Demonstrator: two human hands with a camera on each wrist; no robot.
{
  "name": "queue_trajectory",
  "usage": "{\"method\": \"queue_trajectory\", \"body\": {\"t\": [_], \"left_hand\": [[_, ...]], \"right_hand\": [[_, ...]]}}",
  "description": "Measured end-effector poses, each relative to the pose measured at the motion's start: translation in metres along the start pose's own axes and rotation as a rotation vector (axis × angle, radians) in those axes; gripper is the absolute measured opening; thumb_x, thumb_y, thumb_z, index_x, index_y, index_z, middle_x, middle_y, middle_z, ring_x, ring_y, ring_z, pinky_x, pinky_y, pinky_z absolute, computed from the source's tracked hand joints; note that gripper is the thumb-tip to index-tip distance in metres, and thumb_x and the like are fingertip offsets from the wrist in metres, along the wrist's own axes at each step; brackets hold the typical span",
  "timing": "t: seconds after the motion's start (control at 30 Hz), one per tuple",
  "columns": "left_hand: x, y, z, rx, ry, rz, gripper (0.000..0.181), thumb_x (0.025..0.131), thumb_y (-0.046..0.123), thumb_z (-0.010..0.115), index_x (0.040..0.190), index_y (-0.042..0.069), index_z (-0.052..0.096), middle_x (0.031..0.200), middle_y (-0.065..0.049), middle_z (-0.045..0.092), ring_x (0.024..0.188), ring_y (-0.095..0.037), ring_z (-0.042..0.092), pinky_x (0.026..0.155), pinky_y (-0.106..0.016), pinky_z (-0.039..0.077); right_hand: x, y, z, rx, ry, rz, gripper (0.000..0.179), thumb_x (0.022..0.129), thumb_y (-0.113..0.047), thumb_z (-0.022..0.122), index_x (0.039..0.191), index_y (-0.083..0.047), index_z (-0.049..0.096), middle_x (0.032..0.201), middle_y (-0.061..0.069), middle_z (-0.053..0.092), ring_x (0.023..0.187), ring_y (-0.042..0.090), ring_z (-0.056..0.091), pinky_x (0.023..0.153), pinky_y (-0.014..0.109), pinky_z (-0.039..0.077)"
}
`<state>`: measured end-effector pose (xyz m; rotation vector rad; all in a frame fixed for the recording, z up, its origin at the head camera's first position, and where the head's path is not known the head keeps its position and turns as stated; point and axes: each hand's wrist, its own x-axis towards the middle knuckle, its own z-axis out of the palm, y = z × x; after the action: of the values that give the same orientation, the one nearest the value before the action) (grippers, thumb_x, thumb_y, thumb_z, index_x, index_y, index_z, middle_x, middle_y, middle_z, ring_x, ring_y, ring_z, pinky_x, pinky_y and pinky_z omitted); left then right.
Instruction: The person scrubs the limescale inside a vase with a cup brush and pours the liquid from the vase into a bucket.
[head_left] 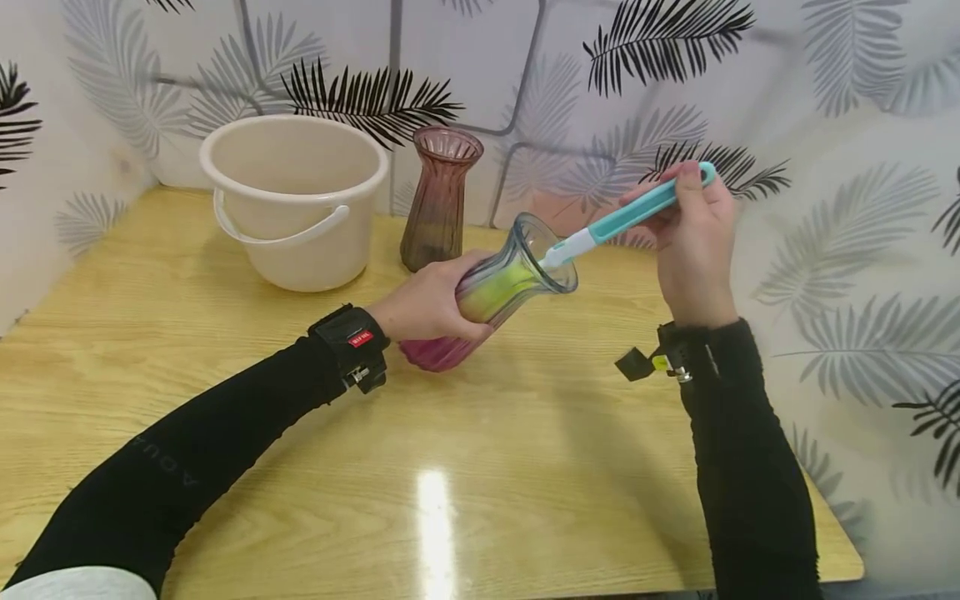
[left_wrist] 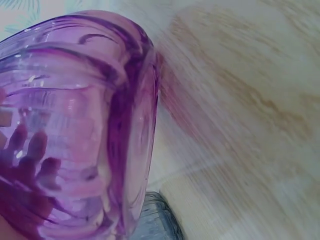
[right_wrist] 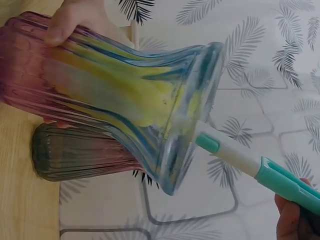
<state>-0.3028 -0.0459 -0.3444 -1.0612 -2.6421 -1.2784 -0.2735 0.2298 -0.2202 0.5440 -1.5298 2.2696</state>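
My left hand grips a ribbed glass vase, blue-grey at the mouth and pink at the base. The vase leans with its mouth up to the right. In the left wrist view its pink base fills the left side, with fingers seen through the glass. My right hand holds the teal-and-white handle of a brush near its end. The handle slants down into the vase's mouth. Inside, a yellow-green brush head shows blurred through the glass.
A cream bucket with its handle hanging down in front stands at the back left of the wooden table. Beside it, behind the held vase, stands a second vase, pinkish brown. A leaf-patterned wall covering closes off the back and right.
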Motion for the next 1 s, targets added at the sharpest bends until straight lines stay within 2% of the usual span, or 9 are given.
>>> {"method": "queue_trajectory", "body": {"t": [0.07, 0.17, 0.3, 0.43, 0.53, 0.6, 0.73, 1.0], "left_hand": [[0.002, 0.002, -0.001, 0.006, -0.01, 0.001, 0.089, 0.072, 0.04, 0.084, 0.149, 0.03, 0.041, 0.114, 0.003, 0.064, 0.104, -0.015, 0.059, 0.09, -0.036, 0.049], [0.002, 0.003, -0.003, 0.001, -0.013, -0.02, 0.09, 0.072, 0.04, 0.084, 0.15, 0.029, 0.04, 0.114, 0.002, 0.063, 0.103, -0.016, 0.058, 0.09, -0.036, 0.048], [0.002, 0.002, -0.004, -0.008, -0.009, -0.053, 0.093, 0.073, 0.039, 0.084, 0.152, 0.029, 0.037, 0.112, 0.0, 0.062, 0.099, -0.017, 0.059, 0.083, -0.036, 0.049], [0.002, 0.002, -0.002, -0.006, -0.021, -0.053, 0.093, 0.074, 0.04, 0.084, 0.153, 0.029, 0.035, 0.11, -0.002, 0.062, 0.096, -0.018, 0.059, 0.079, -0.035, 0.049], [0.002, 0.002, -0.001, 0.003, -0.026, -0.053, 0.093, 0.074, 0.04, 0.083, 0.153, 0.028, 0.035, 0.111, -0.002, 0.062, 0.097, -0.018, 0.059, 0.079, -0.035, 0.049], [0.001, 0.001, -0.001, 0.01, -0.024, -0.059, 0.092, 0.075, 0.04, 0.083, 0.152, 0.028, 0.035, 0.111, -0.001, 0.062, 0.097, -0.018, 0.059, 0.079, -0.035, 0.049], [0.002, 0.001, -0.001, 0.021, -0.023, -0.065, 0.092, 0.074, 0.041, 0.083, 0.152, 0.027, 0.036, 0.112, -0.001, 0.061, 0.098, -0.018, 0.058, 0.08, -0.035, 0.049], [0.003, 0.001, 0.0, -0.019, -0.013, -0.041, 0.089, 0.073, 0.04, 0.084, 0.149, 0.028, 0.04, 0.113, 0.001, 0.063, 0.102, -0.017, 0.058, 0.087, -0.037, 0.049]], "right_hand": [[0.001, -0.001, -0.005, 0.007, 0.012, 0.017, 0.027, 0.104, -0.024, 0.052, 0.098, 0.002, 0.054, 0.081, 0.018, 0.069, 0.074, 0.027, 0.072, 0.069, 0.034, 0.059], [0.001, 0.005, -0.007, -0.028, -0.026, 0.064, 0.028, 0.105, -0.025, 0.051, 0.1, 0.002, 0.054, 0.084, 0.018, 0.071, 0.075, 0.026, 0.073, 0.067, 0.033, 0.059], [-0.005, 0.02, -0.001, -0.14, -0.156, 0.144, 0.029, 0.107, -0.027, 0.047, 0.102, 0.001, 0.054, 0.087, 0.014, 0.074, 0.076, 0.022, 0.073, 0.067, 0.03, 0.057], [-0.015, 0.032, 0.006, -0.244, -0.302, 0.192, 0.031, 0.108, -0.03, 0.044, 0.103, -0.002, 0.056, 0.093, 0.01, 0.075, 0.08, 0.018, 0.071, 0.074, 0.03, 0.056], [-0.019, 0.035, 0.009, -0.283, -0.367, 0.2, 0.031, 0.107, -0.032, 0.044, 0.105, -0.004, 0.058, 0.097, 0.008, 0.074, 0.084, 0.017, 0.071, 0.078, 0.03, 0.055], [-0.02, 0.035, 0.011, -0.296, -0.382, 0.198, 0.031, 0.107, -0.032, 0.045, 0.105, -0.005, 0.059, 0.097, 0.008, 0.075, 0.084, 0.017, 0.07, 0.078, 0.029, 0.054], [-0.018, 0.03, 0.01, -0.27, -0.325, 0.148, 0.029, 0.107, -0.029, 0.046, 0.103, -0.003, 0.059, 0.094, 0.009, 0.076, 0.081, 0.017, 0.072, 0.073, 0.028, 0.055], [-0.002, -0.01, -0.003, -0.063, -0.048, 0.032, 0.028, 0.103, -0.025, 0.055, 0.1, 0.003, 0.056, 0.085, 0.019, 0.074, 0.079, 0.028, 0.074, 0.068, 0.033, 0.058]]}}
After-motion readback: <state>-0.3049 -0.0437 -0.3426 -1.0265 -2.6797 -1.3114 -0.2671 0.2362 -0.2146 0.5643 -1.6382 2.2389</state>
